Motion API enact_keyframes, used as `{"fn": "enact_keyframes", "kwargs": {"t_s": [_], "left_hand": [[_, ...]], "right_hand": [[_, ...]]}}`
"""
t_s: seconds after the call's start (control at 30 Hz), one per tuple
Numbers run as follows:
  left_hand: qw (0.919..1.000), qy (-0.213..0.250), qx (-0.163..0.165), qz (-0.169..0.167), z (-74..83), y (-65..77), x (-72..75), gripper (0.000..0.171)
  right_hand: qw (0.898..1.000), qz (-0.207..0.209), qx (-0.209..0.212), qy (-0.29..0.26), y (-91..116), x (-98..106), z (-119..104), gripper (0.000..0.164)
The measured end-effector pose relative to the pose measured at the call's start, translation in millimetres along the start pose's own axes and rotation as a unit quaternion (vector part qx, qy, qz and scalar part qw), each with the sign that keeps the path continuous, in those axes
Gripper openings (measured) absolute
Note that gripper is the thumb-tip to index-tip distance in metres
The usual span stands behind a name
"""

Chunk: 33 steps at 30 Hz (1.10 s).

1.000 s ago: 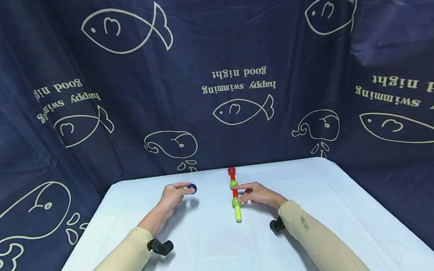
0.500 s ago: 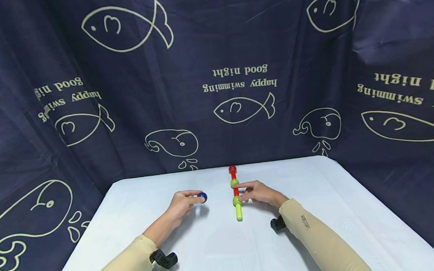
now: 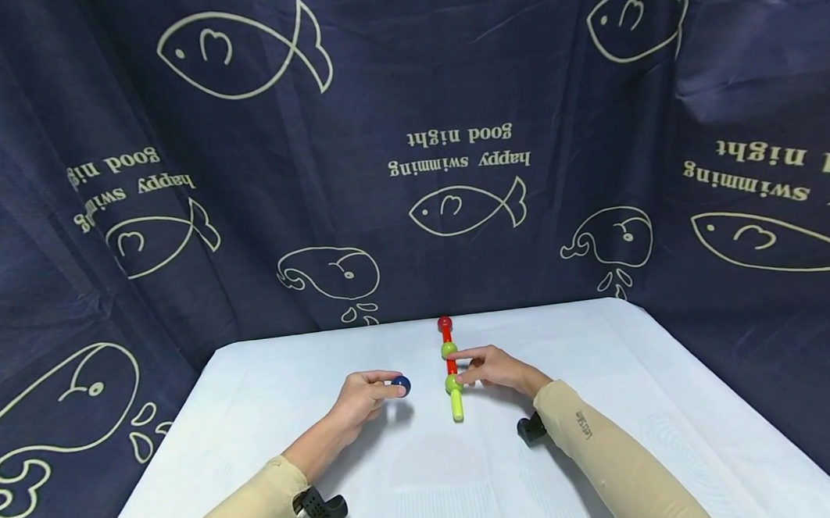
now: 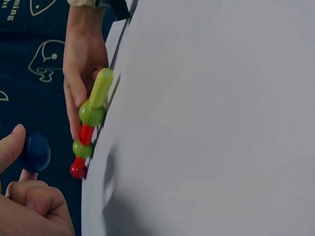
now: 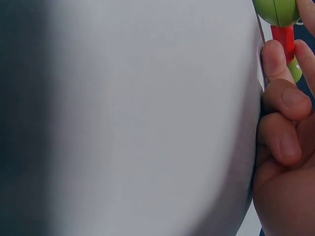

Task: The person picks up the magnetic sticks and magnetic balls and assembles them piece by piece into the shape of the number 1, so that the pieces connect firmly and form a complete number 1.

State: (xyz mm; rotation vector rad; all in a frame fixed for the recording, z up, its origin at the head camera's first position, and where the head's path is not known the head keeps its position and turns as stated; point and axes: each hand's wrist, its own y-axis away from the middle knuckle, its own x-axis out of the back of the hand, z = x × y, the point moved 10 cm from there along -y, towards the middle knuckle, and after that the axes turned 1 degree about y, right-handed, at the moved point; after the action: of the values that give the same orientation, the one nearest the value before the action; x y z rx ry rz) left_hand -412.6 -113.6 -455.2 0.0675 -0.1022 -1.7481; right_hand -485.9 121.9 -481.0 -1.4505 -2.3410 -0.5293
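In the head view my left hand (image 3: 362, 395) pinches a dark blue ball (image 3: 402, 384) between thumb and fingers, held above the table, left of a chain of toy rods and balls. That ball-and-rod chain (image 3: 452, 365) lies in a line pointing away from me: a red ball at the far end, red rods between green balls, and a light green rod at the near end. My right hand (image 3: 494, 367) grips the chain from the right, thumb by the near green ball (image 4: 92, 113) and index finger by the farther one. In the right wrist view, fingertips flank the red rod (image 5: 282, 42).
A white-covered table (image 3: 574, 344) lies under both hands. Behind it hangs a dark blue curtain (image 3: 406, 79) with fish and whale drawings. Black cameras (image 3: 322, 508) are strapped to both wrists.
My left hand has moved right and a little toward me with the blue ball, closer to the chain. My right hand and the chain have stayed in place.
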Motion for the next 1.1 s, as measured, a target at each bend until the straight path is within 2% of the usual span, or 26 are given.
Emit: {"fn": "enact_keyframes", "kwargs": {"t_s": [0.67, 0.87, 1.1], "left_hand": [[0.9993, -0.001, -0.002, -0.038, -9.5, 10.9, -36.8, 0.049], [0.999, 0.006, 0.006, -0.044, -14.2, 14.4, -46.0, 0.043], [0.9979, 0.012, 0.023, -0.059, -21.6, 18.7, -59.4, 0.049]], "right_hand": [[1.0, 0.002, -0.002, 0.013, 1, 1, 1, 0.057], [1.0, 0.0, -0.001, 0.01, 1, -1, 1, 0.057], [1.0, 0.003, 0.0, 0.003, 1, 0, 1, 0.058]]}}
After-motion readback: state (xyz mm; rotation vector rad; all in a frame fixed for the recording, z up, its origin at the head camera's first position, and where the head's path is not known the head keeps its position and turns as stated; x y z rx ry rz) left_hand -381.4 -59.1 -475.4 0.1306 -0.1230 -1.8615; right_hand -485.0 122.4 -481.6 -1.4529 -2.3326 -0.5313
